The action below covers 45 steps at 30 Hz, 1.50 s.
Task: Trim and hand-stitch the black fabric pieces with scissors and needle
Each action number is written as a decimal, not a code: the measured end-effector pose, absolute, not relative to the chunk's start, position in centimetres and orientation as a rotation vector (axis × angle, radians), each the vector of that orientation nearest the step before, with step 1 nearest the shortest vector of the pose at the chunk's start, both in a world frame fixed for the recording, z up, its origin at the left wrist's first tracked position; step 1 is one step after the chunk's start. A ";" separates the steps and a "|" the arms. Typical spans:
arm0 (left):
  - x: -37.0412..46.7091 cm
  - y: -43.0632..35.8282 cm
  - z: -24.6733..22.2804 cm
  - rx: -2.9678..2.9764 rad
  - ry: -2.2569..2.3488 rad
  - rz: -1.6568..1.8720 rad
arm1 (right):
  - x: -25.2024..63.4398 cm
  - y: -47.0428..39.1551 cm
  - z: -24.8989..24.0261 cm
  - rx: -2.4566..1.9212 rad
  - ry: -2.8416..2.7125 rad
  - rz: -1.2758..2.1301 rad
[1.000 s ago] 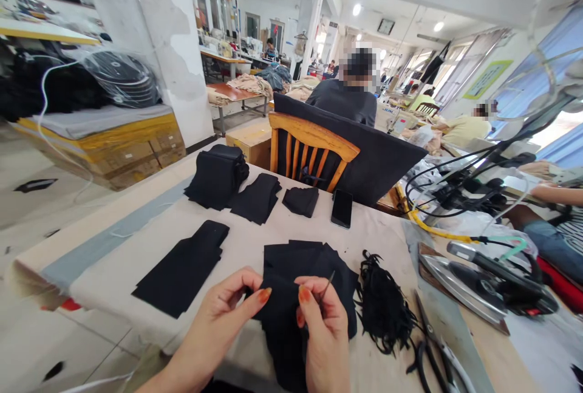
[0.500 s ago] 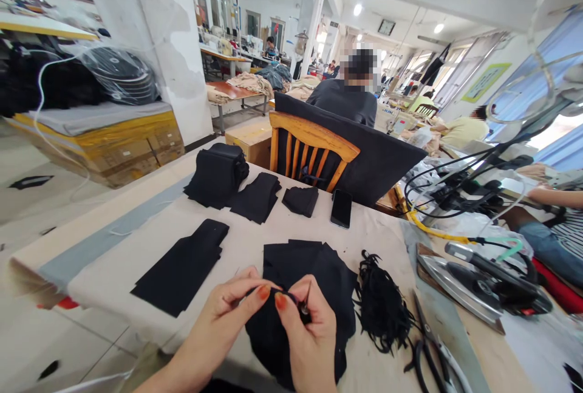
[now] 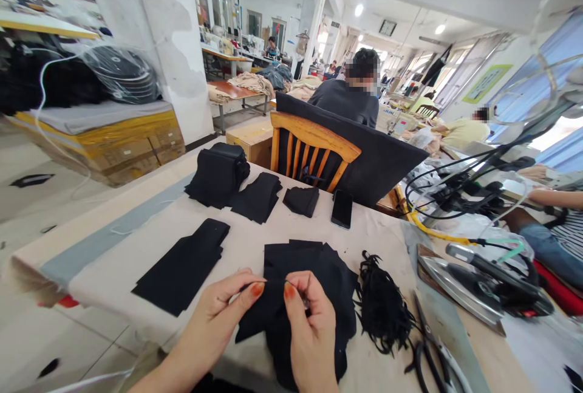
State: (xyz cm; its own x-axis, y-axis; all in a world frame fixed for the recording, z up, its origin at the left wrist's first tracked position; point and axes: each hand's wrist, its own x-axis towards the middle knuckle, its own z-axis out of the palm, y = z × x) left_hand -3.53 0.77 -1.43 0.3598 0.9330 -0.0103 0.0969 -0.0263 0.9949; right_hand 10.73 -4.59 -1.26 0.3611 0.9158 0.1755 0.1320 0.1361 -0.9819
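My left hand [image 3: 223, 308] and my right hand [image 3: 310, 320] each pinch the top edge of a black fabric piece [image 3: 255, 319], which hangs between them. Something small and shiny shows inside my right palm, too little seen to name. Under and behind the hands lies a pile of black cut pieces [image 3: 330, 287], partly hidden by them. A tangle of narrow black strips [image 3: 383, 308] sits right of the pile, beside scissors [image 3: 430, 344] with dark handles. To the left, a flat black stack [image 3: 182, 268] rests on the pale tabletop cloth [image 3: 246, 241].
Farther back stand a thick black fabric stack [image 3: 217, 174], smaller black pieces [image 3: 257, 195], [image 3: 301, 200] and a phone [image 3: 342, 208]. An iron [image 3: 473, 283] with cables is at the right. A wooden chair [image 3: 314, 141] and a seated person [image 3: 348, 98] are beyond the table.
My hands have drawn slightly apart, and the fabric edge between the fingertips is now stretched out. More of the held piece shows below the left fingers.
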 end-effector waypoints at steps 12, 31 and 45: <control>-4.7 2.4 0.0 1.212 1.070 1.007 | 12.4 -4.9 -1.6 -1.403 -1.215 1.058; -3.9 0.5 0.7 1.424 0.927 0.869 | 11.3 -4.2 0.4 -1.213 -1.349 0.686; -4.7 0.1 0.9 1.394 0.916 0.879 | 11.1 -5.6 0.8 -1.211 -1.394 0.688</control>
State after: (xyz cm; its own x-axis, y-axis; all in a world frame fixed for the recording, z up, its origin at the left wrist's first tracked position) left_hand -4.66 0.11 0.90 0.4063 0.9137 -0.0103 0.0271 -0.0008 0.9996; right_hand 11.09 -5.57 0.75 0.1353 0.9256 0.3535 0.2824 0.3060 -0.9092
